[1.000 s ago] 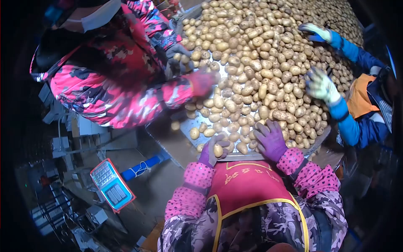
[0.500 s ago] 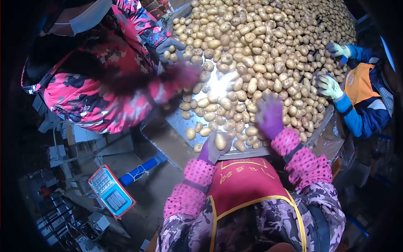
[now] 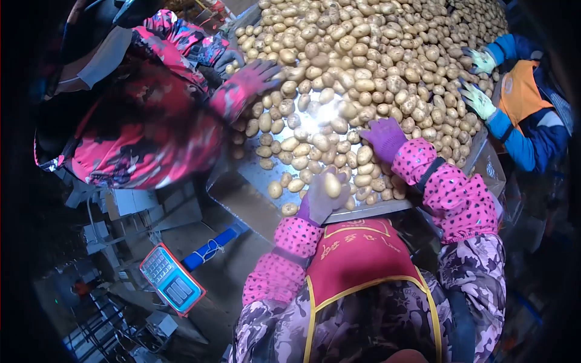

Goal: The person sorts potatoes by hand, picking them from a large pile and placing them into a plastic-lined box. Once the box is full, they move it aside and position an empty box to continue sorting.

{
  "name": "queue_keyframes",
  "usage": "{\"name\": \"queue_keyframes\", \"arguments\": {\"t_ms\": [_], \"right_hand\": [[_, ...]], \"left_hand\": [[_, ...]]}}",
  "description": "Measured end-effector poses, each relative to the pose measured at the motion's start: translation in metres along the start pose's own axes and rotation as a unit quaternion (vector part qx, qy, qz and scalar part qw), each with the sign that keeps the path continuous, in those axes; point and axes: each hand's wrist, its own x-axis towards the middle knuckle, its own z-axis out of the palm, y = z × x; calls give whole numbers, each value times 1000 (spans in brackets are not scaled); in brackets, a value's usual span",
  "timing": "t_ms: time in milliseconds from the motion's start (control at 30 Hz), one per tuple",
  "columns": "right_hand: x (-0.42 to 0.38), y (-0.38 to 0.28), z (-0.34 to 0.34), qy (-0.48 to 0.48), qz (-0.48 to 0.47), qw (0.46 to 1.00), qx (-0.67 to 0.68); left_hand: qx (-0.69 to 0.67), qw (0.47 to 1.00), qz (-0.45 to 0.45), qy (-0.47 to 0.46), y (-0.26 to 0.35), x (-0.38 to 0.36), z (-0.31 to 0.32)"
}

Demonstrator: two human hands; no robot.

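My left hand [image 3: 323, 201], in a purple and grey glove, is at the near edge of the metal table. Its fingers curl round a potato [image 3: 332, 186] that shows on top of the hand. Farther right, my right hand [image 3: 385, 137] wears a purple glove and lies on the loose potatoes [image 3: 364, 155] with its fingers stretched out. Its fingertips touch the potatoes at the foot of the heap, and I see nothing gripped in it.
A large potato heap [image 3: 387, 54] covers the metal table [image 3: 257, 177]. At the left a co-worker's gloved hand [image 3: 257, 78] reaches over it; at the right are another person's gloved hands [image 3: 478, 100]. A scale display [image 3: 172, 278] stands lower left.
My right hand has moved slightly up and left and its fingers now rest on potatoes. The left hand, still with a potato, shifted a little right. The left co-worker's hand moved away from the table's middle.
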Motion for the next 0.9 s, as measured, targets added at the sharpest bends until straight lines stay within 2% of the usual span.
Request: {"name": "queue_keyframes", "arguments": {"t_ms": [67,100,133,167,200,233,267,300,333,367,433,467,500,567,600,633,700,733,767,833,867,900], "right_hand": [[4,0,-19,-53,31,997,42],[-3,3,-12,-49,43,997,43],[-12,4,1,110,45,976,181],[-24,4,7,266,41,913,306],[-41,-5,-1,267,72,864,421],[-65,-13,-9,218,137,809,528],[-86,-16,-18,163,182,751,614],[-106,-20,-23,109,224,678,692],[-118,-29,-26,166,207,588,764],[-135,-30,-3,188,192,579,770],[-163,-42,-7,213,223,529,790],[-175,-50,-4,261,221,523,781],[-188,-57,-1,278,238,517,774],[-221,-68,5,265,264,355,857],[-237,-77,-3,277,278,449,803],[-252,-84,21,322,252,482,775],[-288,-98,52,347,302,230,857],[-308,-105,51,315,395,318,802],[-328,-113,52,340,412,303,789],[-364,-134,71,386,432,274,768],[-389,-143,96,437,374,66,815],[-410,-153,102,453,376,58,806]], "left_hand": [[-21,999,-41,-14,22,5,12],[-16,999,-42,-25,22,7,15],[88,995,45,-16,23,7,19],[186,973,133,-7,21,9,23],[128,986,99,-37,26,13,21],[130,985,96,-54,29,14,22],[-47,998,15,-40,50,13,32],[-218,973,-75,-22,62,15,39],[-224,969,-104,-25,63,23,42],[-202,972,-108,-54,55,28,39],[-146,978,-128,-71,61,35,53],[-113,980,-159,-31,68,38,66],[-9,991,-125,-51,50,50,53],[159,986,-38,-32,25,65,42],[198,980,19,-16,42,62,62],[231,970,78,-2,62,57,82],[301,933,193,28,51,64,73],[271,949,157,30,74,53,94],[246,961,117,35,99,41,111],[405,882,240,15,69,63,67],[501,824,264,10,60,64,53],[589,754,290,10,54,66,43]]}}
